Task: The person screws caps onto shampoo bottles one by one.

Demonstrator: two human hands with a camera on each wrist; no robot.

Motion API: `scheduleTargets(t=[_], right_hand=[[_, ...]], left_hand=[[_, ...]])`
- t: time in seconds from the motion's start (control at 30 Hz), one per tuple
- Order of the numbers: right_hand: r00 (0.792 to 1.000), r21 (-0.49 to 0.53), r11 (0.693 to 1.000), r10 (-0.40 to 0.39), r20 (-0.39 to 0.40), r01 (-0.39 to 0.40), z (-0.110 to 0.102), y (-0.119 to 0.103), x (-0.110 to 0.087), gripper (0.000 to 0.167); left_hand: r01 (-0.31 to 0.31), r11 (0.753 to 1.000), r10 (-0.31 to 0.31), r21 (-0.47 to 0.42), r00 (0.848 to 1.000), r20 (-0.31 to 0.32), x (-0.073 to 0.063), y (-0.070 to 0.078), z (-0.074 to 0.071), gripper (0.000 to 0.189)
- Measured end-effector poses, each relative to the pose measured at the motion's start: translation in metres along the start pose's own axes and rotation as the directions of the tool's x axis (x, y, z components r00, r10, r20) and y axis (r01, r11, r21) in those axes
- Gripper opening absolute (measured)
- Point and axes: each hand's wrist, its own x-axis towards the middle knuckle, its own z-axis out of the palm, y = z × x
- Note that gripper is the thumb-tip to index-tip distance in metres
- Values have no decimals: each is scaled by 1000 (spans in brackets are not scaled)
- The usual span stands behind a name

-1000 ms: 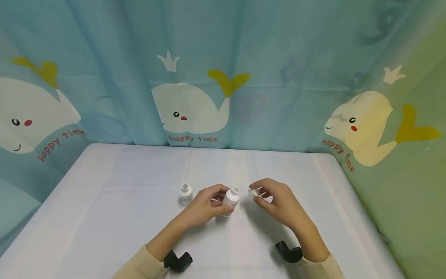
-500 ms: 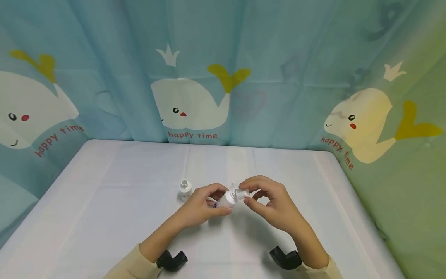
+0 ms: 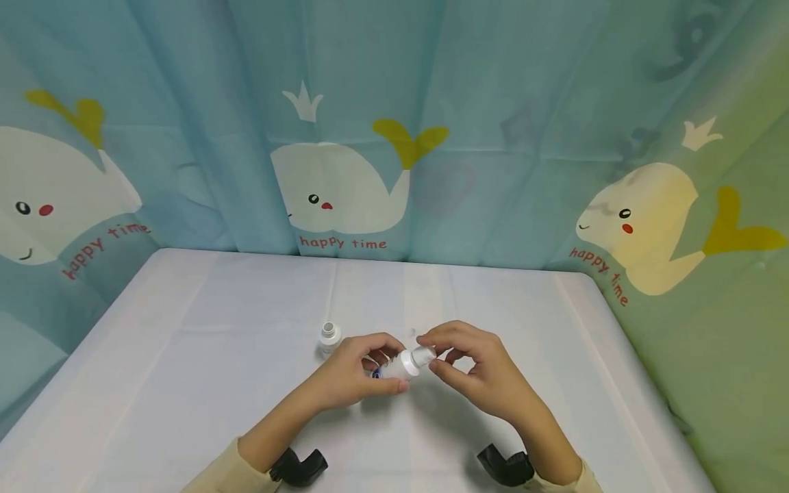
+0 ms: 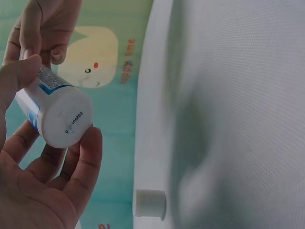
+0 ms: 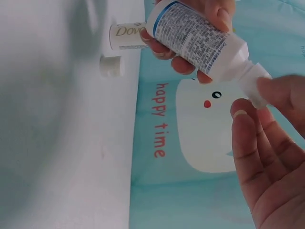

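My left hand (image 3: 353, 375) grips a small white bottle (image 3: 394, 368) with a blue-edged printed label (image 5: 190, 38). It is tilted, its neck towards my right hand and its base (image 4: 69, 119) facing the left wrist camera. Between thumb and fingertips, my right hand (image 3: 477, 363) pinches a white cap (image 5: 253, 86) at the bottle's mouth. The cap sits over the neck; how far it is screwed on I cannot tell. A second white bottle (image 3: 329, 339), marked Dove, stands upright and uncapped on the table beside my left hand.
Another white cap (image 5: 112, 67) lies on the white table (image 3: 246, 322), mostly hidden behind my hands in the head view. A curtain (image 3: 481, 137) printed with whales hangs along the table's far edge and sides. Black curved pieces (image 3: 505, 465) are on both wrists.
The right hand has brought its cap leftward onto the bottle's mouth. The left hand has tilted the bottle from nearly upright towards the right. The second bottle stays where it was.
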Motion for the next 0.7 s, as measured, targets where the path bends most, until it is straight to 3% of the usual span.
scheduleTargets(t=[0.2, 0.4, 0.53, 0.7], right_hand=[[1000, 19, 1000, 7, -13, -6, 5, 0, 1, 32], [995, 22, 996, -83, -59, 84, 11, 0, 2, 32], [992, 9, 993, -117, -42, 118, 11, 0, 3, 29], [996, -6, 996, -89, -13, 89, 7, -1, 2, 35]], left_hand=[[0, 1000, 0, 14, 1000, -4, -2, 2, -2, 34], [6, 1000, -6, 17, 1000, 0, -3, 4, -3, 34], [12, 1000, -12, 12, 1000, -2, -4, 5, -5, 35], [12, 1000, -12, -10, 1000, -3, -3, 8, -6, 35]])
